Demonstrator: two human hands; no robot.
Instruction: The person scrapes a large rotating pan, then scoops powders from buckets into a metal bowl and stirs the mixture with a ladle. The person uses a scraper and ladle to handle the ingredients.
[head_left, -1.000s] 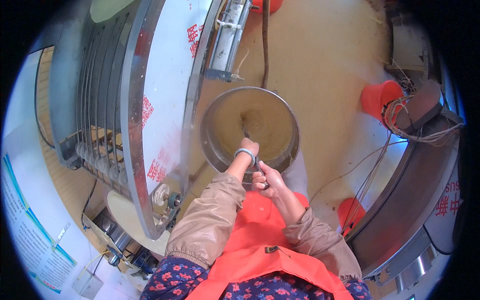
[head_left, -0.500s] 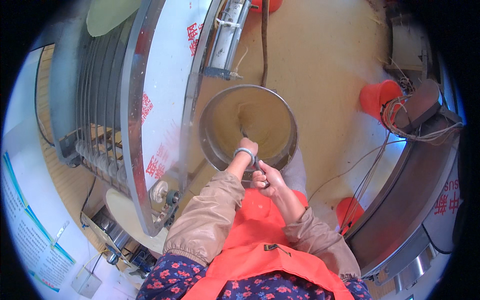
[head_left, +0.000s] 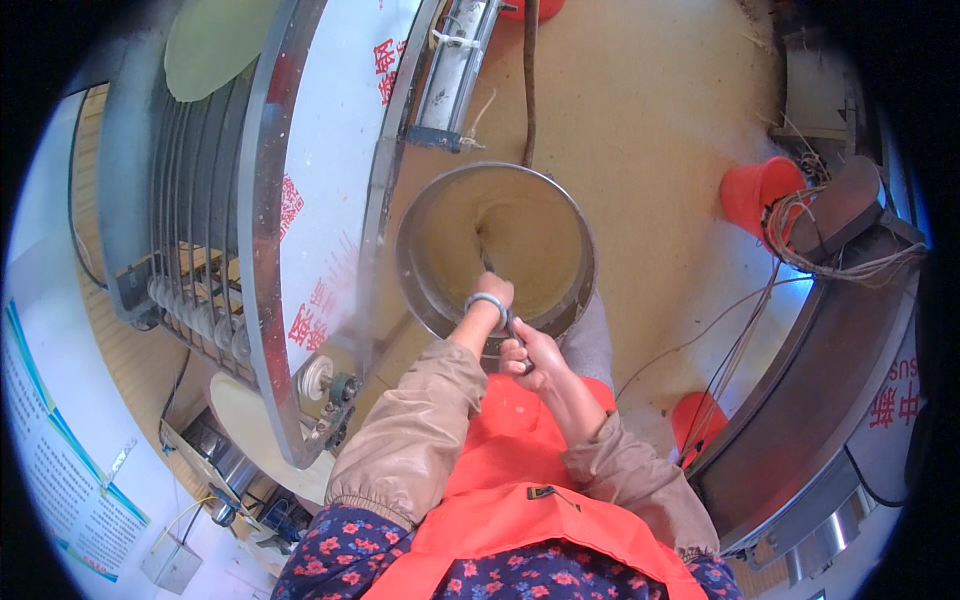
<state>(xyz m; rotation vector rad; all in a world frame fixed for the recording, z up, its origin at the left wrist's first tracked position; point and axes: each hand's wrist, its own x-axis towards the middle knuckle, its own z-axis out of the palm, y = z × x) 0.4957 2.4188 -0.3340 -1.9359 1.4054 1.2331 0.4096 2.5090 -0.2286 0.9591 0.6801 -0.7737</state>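
Observation:
A deep round steel pot (head_left: 411, 275) stands in front of me, holding pale, tan, batter-like liquid (head_left: 540, 235). Into it slants a dark rod-like handle (head_left: 487, 260); the liquid hides its lower end, so its kind cannot be told. My left hand (head_left: 493, 291), with a pale bangle at the wrist, is closed round the handle above the liquid. Closer to my body, my right hand (head_left: 538, 358) grips the handle's upper end near the pot's near rim. A dimple shows in the liquid where the handle enters.
Left of the pot runs a machine with a metal side rail (head_left: 262, 230), rollers and a pale round sheet (head_left: 215, 50). A metal cylinder (head_left: 455, 75) lies beyond. On the right are a red bucket (head_left: 755, 195), loose cables (head_left: 800, 225) and a curved dark machine (head_left: 800, 390).
The handle's lower part has shifted slightly away from me, and the swirl in the liquid has changed shape. On the left machine the pale sheet has moved nearer. Both hands keep their hold.

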